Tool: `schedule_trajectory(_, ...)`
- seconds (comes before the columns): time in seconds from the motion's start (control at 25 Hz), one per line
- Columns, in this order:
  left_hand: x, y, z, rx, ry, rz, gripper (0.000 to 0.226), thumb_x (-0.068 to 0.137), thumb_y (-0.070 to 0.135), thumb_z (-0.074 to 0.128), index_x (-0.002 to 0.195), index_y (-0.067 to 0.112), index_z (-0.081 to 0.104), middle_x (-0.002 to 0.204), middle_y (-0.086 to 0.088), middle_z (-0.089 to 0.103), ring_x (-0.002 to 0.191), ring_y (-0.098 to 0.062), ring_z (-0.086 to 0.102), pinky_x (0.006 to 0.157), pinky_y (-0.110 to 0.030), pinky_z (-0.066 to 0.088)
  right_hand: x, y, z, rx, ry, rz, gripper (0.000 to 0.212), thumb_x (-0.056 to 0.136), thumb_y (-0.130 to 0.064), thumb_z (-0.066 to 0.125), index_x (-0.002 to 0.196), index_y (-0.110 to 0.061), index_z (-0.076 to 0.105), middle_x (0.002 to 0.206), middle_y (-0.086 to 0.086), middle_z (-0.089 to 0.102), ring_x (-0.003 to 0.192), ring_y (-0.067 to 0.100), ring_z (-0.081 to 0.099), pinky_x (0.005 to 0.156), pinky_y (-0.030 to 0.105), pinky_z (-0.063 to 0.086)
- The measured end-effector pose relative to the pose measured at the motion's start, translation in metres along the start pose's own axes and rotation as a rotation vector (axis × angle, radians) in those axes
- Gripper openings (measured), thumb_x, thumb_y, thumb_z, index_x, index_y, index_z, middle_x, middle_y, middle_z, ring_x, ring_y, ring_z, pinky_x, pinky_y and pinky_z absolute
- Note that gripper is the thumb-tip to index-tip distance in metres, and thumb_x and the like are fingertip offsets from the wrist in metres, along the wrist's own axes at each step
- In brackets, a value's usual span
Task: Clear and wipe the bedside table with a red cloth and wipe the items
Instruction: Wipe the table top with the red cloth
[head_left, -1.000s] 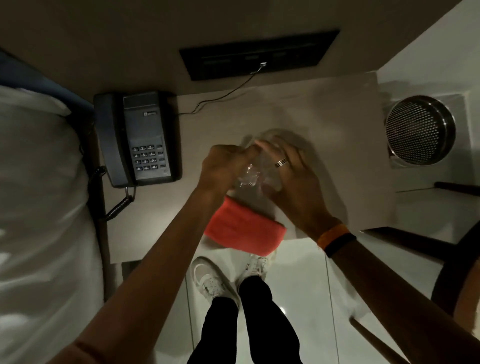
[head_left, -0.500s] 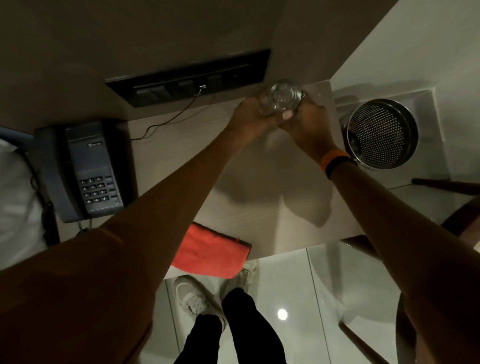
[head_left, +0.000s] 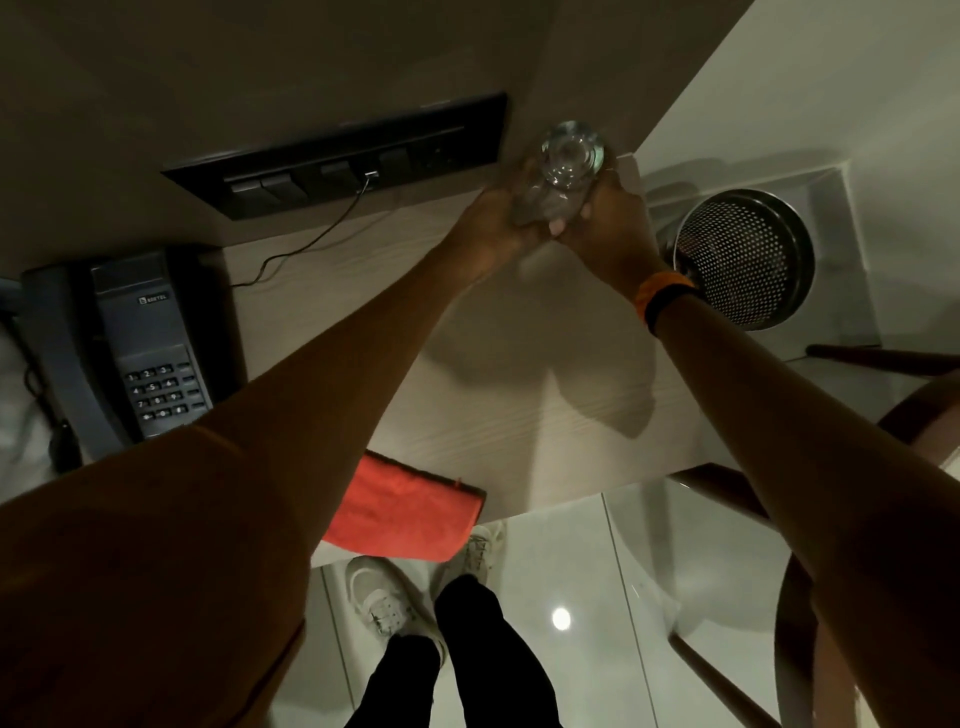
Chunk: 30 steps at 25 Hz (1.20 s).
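Observation:
A clear drinking glass (head_left: 569, 156) is held at the far right corner of the pale bedside table (head_left: 545, 395). My left hand (head_left: 493, 226) grips it from the left and my right hand (head_left: 610, 228) from the right, fingers wrapped around its lower part. I cannot tell whether the glass touches the table. The red cloth (head_left: 402, 512) lies folded at the table's near edge, partly hanging over, away from both hands.
A dark telephone (head_left: 140, 348) sits at the table's left side. A black switch panel (head_left: 343, 158) on the wall has a thin cable plugged in. A perforated metal bin (head_left: 748, 257) stands on the floor to the right. Dark chair parts (head_left: 883, 358) are at right.
Both hands carried the glass from the table's middle to its far right corner. Over the last half second they have hardly moved. The red cloth stays put.

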<state>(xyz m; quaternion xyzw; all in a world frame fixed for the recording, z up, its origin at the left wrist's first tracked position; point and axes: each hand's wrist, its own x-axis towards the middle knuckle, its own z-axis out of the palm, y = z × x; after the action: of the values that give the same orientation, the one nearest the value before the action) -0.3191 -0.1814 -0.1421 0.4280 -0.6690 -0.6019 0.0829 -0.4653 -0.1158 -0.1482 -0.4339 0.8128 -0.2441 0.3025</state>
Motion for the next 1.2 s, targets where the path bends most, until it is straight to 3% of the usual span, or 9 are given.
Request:
schedule_trajectory(0.12, -0.031, -0.013, -0.008, 0.127, -0.060, -0.025, 0.082, 0.088, 0.030, 0.075, 0.154, 0.013, 0.030, 0.153, -0.009, 0.044, 0.139, -0.020, 0.043, 0.117, -0.035, 0.036, -0.035, -0.001, 0.016, 0.180, 0.096, 0.089, 0.087, 0.078, -0.021, 0.070, 0.153, -0.009, 0.027, 0.139, 0.008, 0.053, 0.121, 0.022, 0.053, 0.091, 0.024, 0.047)
schedule_trajectory(0.2, -0.070, -0.035, -0.020, 0.210, -0.075, 0.014, 0.071, 0.092, 0.023, 0.071, 0.152, 0.015, 0.035, 0.154, -0.011, 0.042, 0.140, -0.026, 0.042, 0.116, -0.037, 0.036, -0.075, -0.004, 0.033, 0.031, 0.157, 0.111, 0.078, 0.082, -0.017, 0.066, 0.151, -0.010, 0.031, 0.145, 0.014, 0.044, 0.130, 0.029, 0.044, 0.096, 0.030, 0.043)
schedule_trajectory(0.32, -0.145, -0.091, -0.046, 0.525, -0.054, 0.197, 0.042, 0.092, 0.023, 0.060, 0.133, 0.013, 0.061, 0.139, -0.013, 0.058, 0.130, -0.026, 0.050, 0.112, -0.028, 0.037, -0.148, -0.013, 0.070, -0.223, 0.194, -0.271, 0.054, 0.080, -0.011, 0.065, 0.133, -0.010, 0.052, 0.136, 0.018, 0.053, 0.128, 0.036, 0.044, 0.108, 0.043, 0.037)
schedule_trajectory(0.4, -0.201, -0.125, -0.061, 0.759, -0.008, 0.313, 0.034, 0.090, 0.025, 0.050, 0.116, 0.012, 0.069, 0.124, -0.014, 0.066, 0.119, -0.026, 0.052, 0.101, -0.041, 0.049, -0.197, -0.020, 0.100, -0.226, 0.069, -0.431, 0.044, 0.080, -0.010, 0.063, 0.124, -0.015, 0.063, 0.134, 0.013, 0.058, 0.129, 0.030, 0.043, 0.109, 0.044, 0.038)
schedule_trajectory(0.48, -0.249, -0.152, -0.070, 0.882, 0.006, 0.412, 0.035, 0.089, 0.025, 0.049, 0.113, 0.011, 0.070, 0.123, -0.015, 0.067, 0.119, -0.026, 0.050, 0.093, -0.045, 0.053, -0.240, -0.027, 0.127, -0.219, -0.093, -0.495, 0.042, 0.080, -0.011, 0.059, 0.122, -0.020, 0.066, 0.137, 0.009, 0.058, 0.127, 0.029, 0.047, 0.105, 0.044, 0.044)
schedule_trajectory(0.6, -0.288, -0.177, -0.073, 0.906, -0.104, 0.451, 0.046, 0.089, 0.038, 0.056, 0.126, 0.013, 0.067, 0.136, -0.013, 0.061, 0.130, -0.028, 0.048, 0.108, -0.046, 0.044, -0.285, -0.026, 0.162, -0.443, -0.246, -0.618, 0.051, 0.075, -0.015, 0.069, 0.125, -0.023, 0.064, 0.139, 0.006, 0.057, 0.124, 0.029, 0.050, 0.101, 0.043, 0.037)
schedule_trajectory(0.76, -0.294, -0.191, -0.072, 1.049, -0.140, 0.437, 0.059, 0.080, 0.032, 0.072, 0.134, 0.011, 0.061, 0.143, -0.018, 0.055, 0.134, -0.035, 0.049, 0.114, -0.050, 0.040, -0.291, -0.013, 0.177, -0.647, -0.235, -0.634, 0.057, 0.074, -0.014, 0.071, 0.130, -0.023, 0.064, 0.145, 0.002, 0.055, 0.131, 0.025, 0.051, 0.106, 0.038, 0.029)
schedule_trajectory(0.96, -0.288, -0.185, -0.059, 1.106, 0.018, 0.499, 0.035, 0.090, 0.023, 0.052, 0.120, 0.016, 0.070, 0.129, -0.010, 0.066, 0.123, -0.035, 0.060, 0.097, -0.044, 0.049, -0.266, -0.015, 0.175, -0.433, -0.219, -0.645, 0.060, 0.071, 0.010, 0.063, 0.126, -0.016, 0.066, 0.138, 0.003, 0.061, 0.123, 0.023, 0.056, 0.107, 0.031, 0.039)
schedule_trajectory(1.2, -0.295, -0.141, -0.046, 1.037, -0.028, 0.325, 0.060, 0.081, 0.022, 0.028, 0.123, 0.007, 0.068, 0.113, -0.018, 0.071, 0.096, -0.041, 0.067, 0.078, -0.046, 0.058, -0.260, -0.034, 0.150, -0.351, -0.241, -0.518, 0.052, 0.072, 0.011, 0.066, 0.119, -0.012, 0.070, 0.117, 0.009, 0.073, 0.114, 0.029, 0.064, 0.100, 0.036, 0.048)
